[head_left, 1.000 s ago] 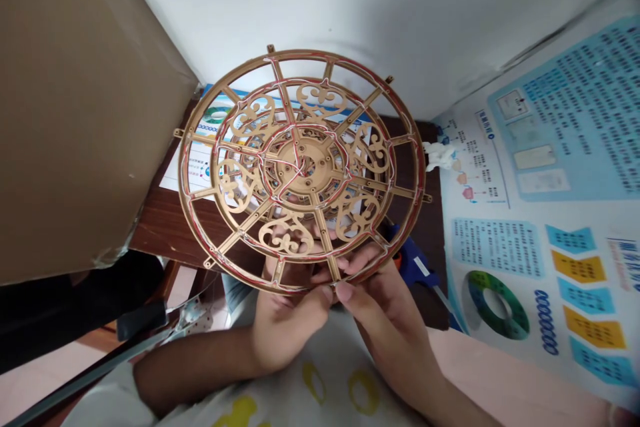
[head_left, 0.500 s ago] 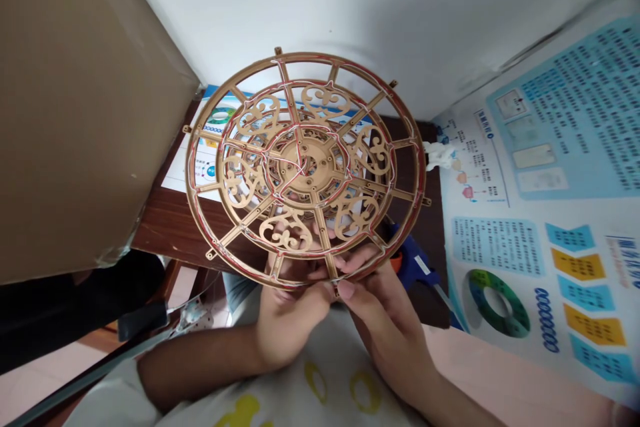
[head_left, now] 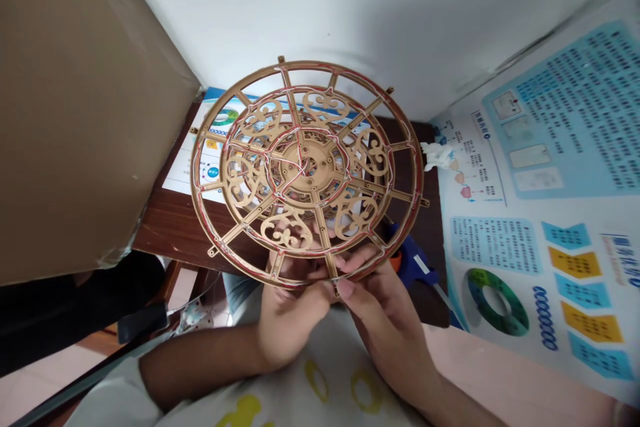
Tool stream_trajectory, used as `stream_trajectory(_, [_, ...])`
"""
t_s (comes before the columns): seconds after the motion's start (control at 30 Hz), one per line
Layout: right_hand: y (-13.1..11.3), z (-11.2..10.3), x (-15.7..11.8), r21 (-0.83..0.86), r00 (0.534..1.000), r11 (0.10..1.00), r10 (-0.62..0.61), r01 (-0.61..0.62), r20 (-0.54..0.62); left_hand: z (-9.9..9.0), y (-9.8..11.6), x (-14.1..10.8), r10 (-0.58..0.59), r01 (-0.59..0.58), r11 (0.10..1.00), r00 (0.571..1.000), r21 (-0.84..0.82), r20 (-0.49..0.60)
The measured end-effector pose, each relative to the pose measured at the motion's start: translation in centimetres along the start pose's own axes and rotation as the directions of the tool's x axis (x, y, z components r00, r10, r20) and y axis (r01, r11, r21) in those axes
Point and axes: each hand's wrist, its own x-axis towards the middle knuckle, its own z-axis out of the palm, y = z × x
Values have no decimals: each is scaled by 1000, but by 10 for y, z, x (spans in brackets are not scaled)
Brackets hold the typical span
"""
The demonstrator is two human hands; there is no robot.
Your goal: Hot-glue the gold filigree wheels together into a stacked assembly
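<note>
Both my hands hold up a round gold-coloured lattice wheel (head_left: 305, 167) of cut wood or plastic, with spokes, scrollwork and thin red and white lines along its ribs. My left hand (head_left: 293, 323) grips its lower rim, fingers partly behind the frame. Right beside it, my right hand (head_left: 380, 313) pinches the same rim, with its thumb in front and fingers behind. The two hands nearly touch. The wheel hides part of the table and a printed sheet behind it.
A large cardboard box (head_left: 75, 113) looms at the left, over a dark wooden table (head_left: 170, 227). A blue glue gun (head_left: 413, 267) lies near my right hand. A small white figurine (head_left: 435, 157) stands by a printed poster (head_left: 540, 213) on the right.
The wheel's left edge has shifted right and it looks slightly narrower, as if tilted. My hands keep their hold on the rim.
</note>
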Motion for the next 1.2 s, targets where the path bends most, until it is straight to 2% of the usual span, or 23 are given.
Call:
stream_trajectory(0.13, [0, 0, 0, -60, 999, 998, -33, 32, -12, -1, 0, 0, -12, 12, 1000, 1000, -8, -15])
stream_trajectory(0.3, [0, 0, 2, -69, 999, 997, -22, 24, 29, -5, -3, -1, -31, 31, 1000, 999, 0, -31])
stream_trajectory(0.53, [6, -1, 2, -12, 998, 1000, -20, 21, 53, -5, -7, -1, 29, -28, 998, 999, 63, -17])
stream_trajectory(0.73, [4, -5, 2, 87, 995, 995, 39, -47, 95, -4, -2, 1, 39, -38, 996, 999, 77, -14])
stream_trajectory(0.93, [4, -7, 1, 34, 994, 996, 75, -77, 75, -12, -7, -1, 73, -70, 996, 996, 53, -54])
stream_trajectory(1.2, [8, -5, 1, 58, 996, 997, 52, -56, 68, -13, -11, 0, 129, -125, 985, 991, 116, -28])
